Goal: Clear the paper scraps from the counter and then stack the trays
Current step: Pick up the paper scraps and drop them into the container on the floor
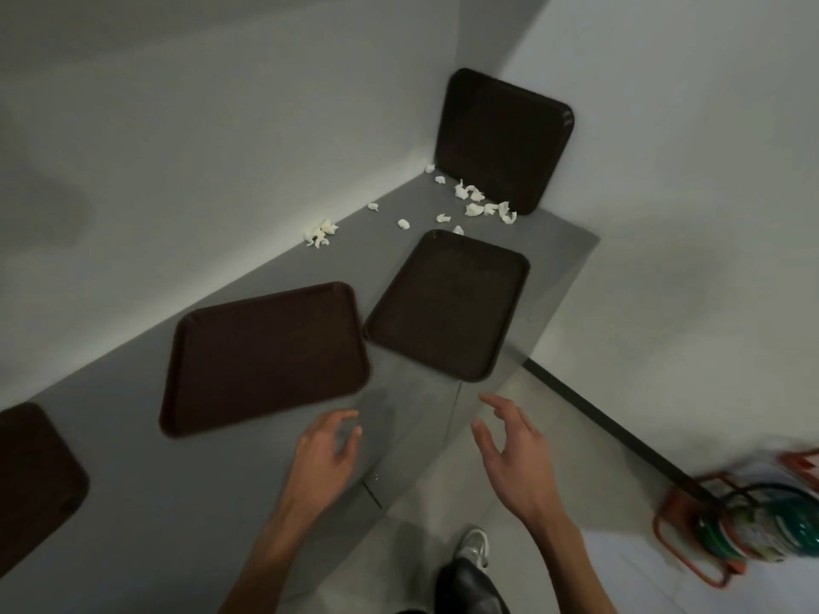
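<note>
Left hand (325, 449): empty, fingers loosely curled and apart, hovering at the near edge of the table (177, 480).
Right hand (514, 454): also empty, fingers spread and slightly bent, held out by the table's near-right edge and touching nothing.
Near-left tray (31, 476): lies flat and is cut off by the picture's left edge.
Middle tray (266, 356): lies flat and skewed, its right corner just beside the right tray (447, 303).
Right tray: lies flat, its near corner at the table's right edge.
Paper scraps: a small clump (320, 232) sits by the left wall. A looser scatter (476, 201) lies at the far end, between the right tray and the leaning tray (501, 135).
Leaning tray: stands propped in the far corner, its foot among the scraps.
Done: nothing, as far as I can judge. Every scrap lies on the table and the four trays sit apart.
Left: gather both patches of scraps, then pile the four trays.
</note>
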Tool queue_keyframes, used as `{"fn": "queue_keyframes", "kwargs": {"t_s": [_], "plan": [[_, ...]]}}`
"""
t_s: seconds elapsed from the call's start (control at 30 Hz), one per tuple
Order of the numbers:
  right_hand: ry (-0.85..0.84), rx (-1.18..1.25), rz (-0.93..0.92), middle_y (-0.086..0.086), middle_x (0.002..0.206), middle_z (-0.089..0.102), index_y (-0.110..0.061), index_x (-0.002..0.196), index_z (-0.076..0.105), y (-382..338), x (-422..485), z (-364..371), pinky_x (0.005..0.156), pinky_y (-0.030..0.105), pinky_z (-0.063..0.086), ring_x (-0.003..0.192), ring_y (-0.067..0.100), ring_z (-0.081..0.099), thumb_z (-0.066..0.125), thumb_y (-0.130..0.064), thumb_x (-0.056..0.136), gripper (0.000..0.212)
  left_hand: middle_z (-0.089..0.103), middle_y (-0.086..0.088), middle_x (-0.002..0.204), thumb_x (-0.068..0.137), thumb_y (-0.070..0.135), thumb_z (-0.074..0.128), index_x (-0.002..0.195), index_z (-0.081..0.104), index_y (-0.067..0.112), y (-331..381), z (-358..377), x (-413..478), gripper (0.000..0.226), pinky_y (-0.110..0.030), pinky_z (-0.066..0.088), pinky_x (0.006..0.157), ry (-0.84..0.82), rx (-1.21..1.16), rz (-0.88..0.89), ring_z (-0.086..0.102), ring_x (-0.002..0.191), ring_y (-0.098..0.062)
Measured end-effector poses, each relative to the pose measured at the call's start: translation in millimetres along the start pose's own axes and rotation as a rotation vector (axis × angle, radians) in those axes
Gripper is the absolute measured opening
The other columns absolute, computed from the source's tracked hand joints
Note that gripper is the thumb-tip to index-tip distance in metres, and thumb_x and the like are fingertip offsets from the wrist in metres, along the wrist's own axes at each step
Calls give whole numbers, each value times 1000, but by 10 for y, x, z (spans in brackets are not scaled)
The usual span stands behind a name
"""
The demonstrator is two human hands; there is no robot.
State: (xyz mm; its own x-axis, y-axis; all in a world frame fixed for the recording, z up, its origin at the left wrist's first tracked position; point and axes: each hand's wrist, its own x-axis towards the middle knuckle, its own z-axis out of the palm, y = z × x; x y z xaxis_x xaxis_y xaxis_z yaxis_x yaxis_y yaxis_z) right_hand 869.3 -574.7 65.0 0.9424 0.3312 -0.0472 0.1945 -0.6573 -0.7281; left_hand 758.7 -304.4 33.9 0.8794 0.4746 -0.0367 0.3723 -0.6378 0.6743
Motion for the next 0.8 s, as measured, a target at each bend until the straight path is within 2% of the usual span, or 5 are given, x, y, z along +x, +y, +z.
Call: {"fn": "queue_keyframes", "kwargs": {"t_s": [0.2,0.33,0.47,0.57,0.8], "plan": [[-66,-66,-43,-9,138,63,-34,140,57,403,1129,-448,95,21,41,123,12,61,58,-41,105,35,73,-4,111,93,37,58,114,72,13,529,541,781,35,-18,42,92,27,3,-26,70,102,-22],[-109,-69,-59,-7,135,64,-33,138,58,608,1860,-641,93,22,45,118,12,63,58,-39,105,33,71,3,118,96,20,69,121,71,18,872,768,1213,25,-26,48,99,63,-21,-53,66,108,-13],[-110,-55,-93,-8,130,65,-37,134,58,779,2617,-656,96,34,58,113,9,64,60,-37,104,30,68,7,120,97,26,68,126,67,23,1001,937,1736,29,-23,51,93,45,-15,-61,67,105,-8],[-123,-68,-98,-6,127,67,-32,134,59,863,3187,-595,91,27,57,105,8,66,63,-33,103,31,67,9,121,99,30,64,129,64,26,986,1018,2253,30,-25,53,97,30,-11,-72,64,108,-3],[-224,-118,-134,4,131,65,-22,137,60,839,4527,-344,96,25,50,111,20,68,65,-23,102,36,70,1,122,99,19,65,127,65,17,1053,1095,3714,28,-19,46,95,27,18,-57,66,111,-12]]}}
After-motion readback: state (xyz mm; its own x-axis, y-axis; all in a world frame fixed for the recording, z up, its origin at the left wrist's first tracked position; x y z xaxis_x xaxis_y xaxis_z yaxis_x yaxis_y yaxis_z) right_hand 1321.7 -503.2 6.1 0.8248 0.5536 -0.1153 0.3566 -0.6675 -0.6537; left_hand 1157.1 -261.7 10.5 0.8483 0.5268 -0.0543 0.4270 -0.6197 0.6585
